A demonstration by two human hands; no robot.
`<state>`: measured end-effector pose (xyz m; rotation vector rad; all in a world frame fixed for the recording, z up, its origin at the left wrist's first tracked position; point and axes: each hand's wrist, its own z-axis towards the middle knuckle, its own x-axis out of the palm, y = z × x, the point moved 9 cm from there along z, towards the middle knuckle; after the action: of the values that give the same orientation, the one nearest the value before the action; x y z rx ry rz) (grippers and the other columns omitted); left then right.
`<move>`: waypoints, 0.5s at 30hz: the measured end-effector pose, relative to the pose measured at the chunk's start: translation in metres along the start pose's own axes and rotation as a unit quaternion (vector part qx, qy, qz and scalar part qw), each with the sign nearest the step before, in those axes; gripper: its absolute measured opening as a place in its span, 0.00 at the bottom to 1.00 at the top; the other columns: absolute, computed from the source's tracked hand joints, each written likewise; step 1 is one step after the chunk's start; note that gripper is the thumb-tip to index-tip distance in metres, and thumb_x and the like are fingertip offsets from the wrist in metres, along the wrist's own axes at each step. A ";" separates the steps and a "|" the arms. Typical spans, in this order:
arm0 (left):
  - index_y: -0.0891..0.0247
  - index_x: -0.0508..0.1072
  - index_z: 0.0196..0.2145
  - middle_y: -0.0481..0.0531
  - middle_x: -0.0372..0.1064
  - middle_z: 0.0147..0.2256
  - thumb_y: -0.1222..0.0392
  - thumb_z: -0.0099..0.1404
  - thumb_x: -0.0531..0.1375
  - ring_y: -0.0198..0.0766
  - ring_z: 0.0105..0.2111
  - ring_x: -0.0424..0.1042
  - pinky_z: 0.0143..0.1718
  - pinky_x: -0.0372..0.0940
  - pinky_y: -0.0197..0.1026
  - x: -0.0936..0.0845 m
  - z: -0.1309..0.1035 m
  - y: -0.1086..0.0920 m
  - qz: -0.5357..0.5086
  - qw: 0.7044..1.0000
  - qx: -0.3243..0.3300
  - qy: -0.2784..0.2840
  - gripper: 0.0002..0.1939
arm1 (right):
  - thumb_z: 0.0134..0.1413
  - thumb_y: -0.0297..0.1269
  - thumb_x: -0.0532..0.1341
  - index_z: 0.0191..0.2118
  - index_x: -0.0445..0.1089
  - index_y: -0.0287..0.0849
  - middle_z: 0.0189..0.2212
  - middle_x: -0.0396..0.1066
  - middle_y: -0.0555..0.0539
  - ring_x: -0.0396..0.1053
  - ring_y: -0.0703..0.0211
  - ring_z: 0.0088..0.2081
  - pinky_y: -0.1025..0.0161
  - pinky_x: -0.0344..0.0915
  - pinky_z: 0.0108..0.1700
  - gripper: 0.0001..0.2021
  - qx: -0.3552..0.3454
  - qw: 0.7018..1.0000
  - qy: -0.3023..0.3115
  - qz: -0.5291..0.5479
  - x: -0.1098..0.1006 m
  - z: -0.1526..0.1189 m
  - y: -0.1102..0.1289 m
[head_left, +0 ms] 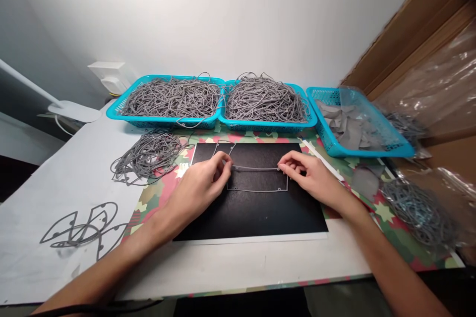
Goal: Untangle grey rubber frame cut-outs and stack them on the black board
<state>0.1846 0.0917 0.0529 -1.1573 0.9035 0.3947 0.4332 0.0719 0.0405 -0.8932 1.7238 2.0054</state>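
A thin grey rectangular gasket (257, 190) with small ringed tabs is stretched out between my two hands above a black mat (245, 218). My left hand (203, 178) pinches its left end between thumb and fingers. At the opposite end my right hand (312, 173) grips the upper right corner with its fingertips. Another grey gasket (225, 141) lies at the mat's far edge, partly hidden behind my left hand. Left of the mat is a tangled pile of gaskets (148, 156). Several loose curved gaskets (84, 228) lie on the white surface nearer to me.
Two blue baskets (167, 119) (267, 123) heaped with grey gaskets stand along the wall. A third blue basket (372, 151) holds flat grey pieces. Clear plastic bags of gaskets (420, 213) and cardboard (405, 25) border the right side. A white lamp (74, 111) stands at left.
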 end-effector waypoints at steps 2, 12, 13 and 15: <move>0.55 0.70 0.46 0.42 0.70 0.24 0.52 0.79 0.53 0.40 0.22 0.71 0.27 0.56 0.40 -0.001 0.002 0.004 0.003 1.000 -0.009 0.013 0.08 | 0.76 0.43 0.61 0.42 0.76 0.46 0.36 0.76 0.49 0.72 0.58 0.34 0.61 0.67 0.36 0.10 -0.008 0.999 -0.028 -0.019 -0.002 0.002 0.000; 0.55 0.61 0.34 0.49 0.74 0.31 0.38 0.77 0.52 0.47 0.32 0.74 0.32 0.54 0.43 -0.035 0.011 0.041 0.152 0.977 -0.131 0.069 0.20 | 0.74 0.41 0.63 0.36 0.73 0.46 0.30 0.67 0.51 0.63 0.58 0.29 0.59 0.60 0.36 0.11 -0.030 0.982 -0.163 -0.093 -0.023 -0.001 -0.004; 0.55 0.61 0.34 0.50 0.75 0.34 0.37 0.76 0.53 0.49 0.34 0.76 0.33 0.54 0.43 -0.036 0.010 0.045 0.164 0.973 -0.141 0.074 0.21 | 0.74 0.40 0.63 0.36 0.73 0.46 0.30 0.67 0.51 0.63 0.59 0.29 0.59 0.59 0.36 0.11 -0.032 0.981 -0.162 -0.099 -0.023 -0.001 -0.004; 0.55 0.60 0.36 0.53 0.77 0.39 0.36 0.75 0.54 0.51 0.38 0.77 0.33 0.55 0.44 -0.039 0.010 0.050 0.186 0.968 -0.150 0.071 0.21 | 0.74 0.40 0.63 0.36 0.73 0.46 0.29 0.67 0.52 0.62 0.58 0.29 0.59 0.58 0.35 0.11 -0.037 0.981 -0.159 -0.109 -0.022 -0.001 -0.003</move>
<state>0.1305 0.1267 0.0535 -1.3039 1.2235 0.7833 0.4513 0.0746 0.0522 -0.7040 1.3269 1.9525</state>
